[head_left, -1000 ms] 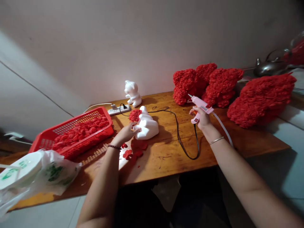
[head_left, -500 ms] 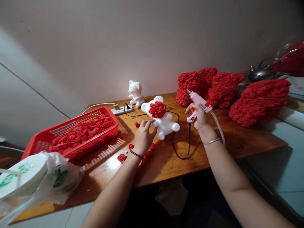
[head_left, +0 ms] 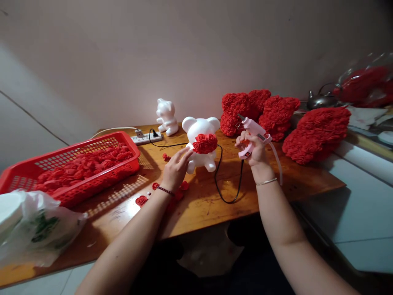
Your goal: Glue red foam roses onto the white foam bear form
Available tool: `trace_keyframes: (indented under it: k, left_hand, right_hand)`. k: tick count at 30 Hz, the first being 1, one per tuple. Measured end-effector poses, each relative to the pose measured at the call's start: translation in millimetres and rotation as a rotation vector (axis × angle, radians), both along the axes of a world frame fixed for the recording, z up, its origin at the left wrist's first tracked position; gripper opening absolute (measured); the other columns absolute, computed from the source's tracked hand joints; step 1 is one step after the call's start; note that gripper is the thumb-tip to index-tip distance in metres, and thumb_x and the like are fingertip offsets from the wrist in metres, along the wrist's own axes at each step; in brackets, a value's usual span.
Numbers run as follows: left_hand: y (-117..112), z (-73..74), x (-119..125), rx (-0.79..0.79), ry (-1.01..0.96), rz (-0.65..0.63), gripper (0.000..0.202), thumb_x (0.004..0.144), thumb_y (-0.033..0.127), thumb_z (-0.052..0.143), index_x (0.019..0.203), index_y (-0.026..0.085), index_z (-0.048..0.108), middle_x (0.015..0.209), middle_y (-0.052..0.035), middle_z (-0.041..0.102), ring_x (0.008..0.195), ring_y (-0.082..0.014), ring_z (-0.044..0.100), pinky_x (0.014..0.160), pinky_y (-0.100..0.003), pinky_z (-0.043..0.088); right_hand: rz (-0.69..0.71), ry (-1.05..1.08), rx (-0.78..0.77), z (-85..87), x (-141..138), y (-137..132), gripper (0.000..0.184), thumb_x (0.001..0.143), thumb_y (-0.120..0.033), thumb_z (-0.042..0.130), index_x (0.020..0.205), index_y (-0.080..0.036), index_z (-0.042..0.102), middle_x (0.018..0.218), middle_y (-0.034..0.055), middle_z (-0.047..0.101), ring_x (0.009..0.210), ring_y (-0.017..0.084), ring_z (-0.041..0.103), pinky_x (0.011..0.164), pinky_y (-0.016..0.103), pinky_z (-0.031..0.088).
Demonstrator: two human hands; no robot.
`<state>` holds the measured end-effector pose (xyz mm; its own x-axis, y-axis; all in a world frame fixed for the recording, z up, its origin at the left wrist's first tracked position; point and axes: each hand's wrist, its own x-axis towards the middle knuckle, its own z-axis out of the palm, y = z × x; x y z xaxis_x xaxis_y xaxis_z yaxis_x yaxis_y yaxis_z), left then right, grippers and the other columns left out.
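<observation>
1. Along the table's [head_left: 199,208] near left edge, a crinkled, translucent plastic bag [head_left: 49,231] is lying on glossy, grained wood.
2. Beside my left wrist, loose red roses [head_left: 141,200] with thin, curled petals are lying scattered.
3. My left hand [head_left: 176,169] is slanting inward, knuckles up; its fingertips are meeting the side of the white bear [head_left: 197,128], though I cannot tell whether they are pinching it.
4. Just past those fingers, the smooth, rounded bear is facing me upright, red roses clustering over its muzzle.
5. My right hand [head_left: 258,153] is gripping the pink plastic glue gun [head_left: 254,128], fingers wrapping its handle, forearm angling up, nozzle pointing up and leftward.
6. To the left, a red lattice basket [head_left: 98,183] is holding heaped roses.
7. Farther back, another glossy white bear [head_left: 168,118] is sitting behind a power strip [head_left: 146,139].
8. At the far right, densely ruffled rose-covered figures [head_left: 278,116] are standing before a metal kettle [head_left: 321,101].
</observation>
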<state>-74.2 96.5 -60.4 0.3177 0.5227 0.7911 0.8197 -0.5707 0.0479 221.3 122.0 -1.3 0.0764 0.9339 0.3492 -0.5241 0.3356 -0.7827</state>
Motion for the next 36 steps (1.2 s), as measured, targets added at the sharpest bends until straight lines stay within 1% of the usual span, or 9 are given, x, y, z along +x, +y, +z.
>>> trace_keyframes:
  k: [3, 7, 9, 12, 16, 22, 26, 32, 36]
  left_hand:
    - [4.4, -2.9, -5.9, 0.03, -0.035, 0.015, 0.034, 0.102, 0.021, 0.051, 0.133, 0.025, 0.065, 0.135, -0.0097, 0.068, 0.121, -0.0193, 0.068, 0.103, -0.031, 0.056]
    - [5.8, -3.8, -9.2, 0.009, -0.115, 0.018, 0.032, 0.101, 0.021, 0.052, 0.13, 0.025, 0.066, 0.133, -0.009, 0.069, 0.119, -0.0183, 0.069, 0.103, -0.03, 0.056]
    - [4.5, -3.4, -6.8, -0.065, -0.207, -0.001, 0.03, 0.099, 0.024, 0.055, 0.128, 0.023, 0.065, 0.131, -0.0095, 0.069, 0.116, -0.0186, 0.069, 0.097, -0.03, 0.06]
    - [0.0, -2.1, 1.5, -0.264, -0.364, -0.062, 0.032, 0.097, 0.029, 0.058, 0.128, 0.022, 0.062, 0.125, -0.0096, 0.071, 0.106, -0.0178, 0.071, 0.084, -0.029, 0.063]
    - [-6.5, 0.0, 13.2, -0.49, -0.493, -0.178, 0.035, 0.095, 0.031, 0.058, 0.129, 0.02, 0.059, 0.121, -0.0104, 0.07, 0.102, -0.0184, 0.072, 0.084, -0.031, 0.063]
    - [-5.6, -3.7, 17.9, -0.602, -0.577, -0.237, 0.039, 0.095, 0.037, 0.057, 0.129, 0.018, 0.056, 0.122, -0.013, 0.068, 0.103, -0.0202, 0.071, 0.078, -0.029, 0.062]
    - [-5.0, -6.7, 21.5, -0.52, -0.477, -0.22, 0.036, 0.096, 0.034, 0.057, 0.129, 0.019, 0.057, 0.123, -0.0115, 0.067, 0.108, -0.0204, 0.068, 0.085, -0.032, 0.061]
    - [-9.5, 2.0, 22.3, -0.242, -0.213, 0.047, 0.035, 0.096, 0.026, 0.058, 0.13, 0.02, 0.061, 0.124, -0.0117, 0.065, 0.115, -0.0234, 0.062, 0.098, -0.039, 0.055]
    - [-10.9, 8.2, 16.9, -0.115, -0.086, 0.096, 0.037, 0.098, 0.025, 0.056, 0.134, 0.021, 0.06, 0.13, -0.0118, 0.065, 0.123, -0.025, 0.059, 0.106, -0.04, 0.05]
  right_hand:
    - [0.104, -0.077, 0.059, 0.8, -1.4, -6.4, 0.024, 0.067, -0.036, 0.075, 0.068, -0.02, 0.058, 0.072, -0.0021, 0.055, 0.067, 0.011, 0.059, 0.06, 0.024, 0.054]
    - [0.175, -0.097, 0.058, 0.4, -7.7, -9.5, 0.021, 0.069, -0.035, 0.073, 0.066, -0.021, 0.057, 0.07, -0.001, 0.053, 0.068, 0.013, 0.058, 0.063, 0.026, 0.053]
    - [0.188, -0.078, 0.027, 0.6, -10.7, -9.9, 0.022, 0.068, -0.035, 0.073, 0.065, -0.021, 0.055, 0.068, -0.0012, 0.051, 0.067, 0.012, 0.055, 0.064, 0.026, 0.052]
    - [0.199, -0.053, -0.035, 1.2, -12.5, -9.0, 0.026, 0.065, -0.036, 0.074, 0.065, -0.022, 0.052, 0.068, -0.0021, 0.048, 0.066, 0.011, 0.052, 0.062, 0.024, 0.05]
    - [0.217, 0.0, -0.096, 0.8, -10.2, -5.6, 0.032, 0.061, -0.038, 0.076, 0.066, -0.022, 0.049, 0.068, -0.0037, 0.044, 0.064, 0.01, 0.049, 0.059, 0.022, 0.05]
    - [0.213, 0.069, -0.15, -2.7, -6.6, 0.0, 0.029, 0.062, -0.035, 0.077, 0.071, -0.021, 0.053, 0.069, -0.005, 0.048, 0.064, 0.008, 0.051, 0.058, 0.019, 0.049]
    - [0.15, -0.035, -0.118, -4.0, -8.0, -0.9, 0.025, 0.062, -0.035, 0.076, 0.073, -0.021, 0.058, 0.07, -0.0038, 0.053, 0.067, 0.009, 0.054, 0.06, 0.02, 0.05]
    - [0.138, -0.125, -0.097, -4.8, -10.9, -4.6, 0.027, 0.06, -0.036, 0.078, 0.072, -0.021, 0.059, 0.069, -0.0026, 0.055, 0.066, 0.01, 0.054, 0.06, 0.023, 0.049]
    - [0.198, -0.143, -0.076, -7.1, -11.8, -4.0, 0.029, 0.061, -0.038, 0.08, 0.071, -0.022, 0.058, 0.068, -0.0025, 0.054, 0.065, 0.011, 0.055, 0.063, 0.026, 0.05]
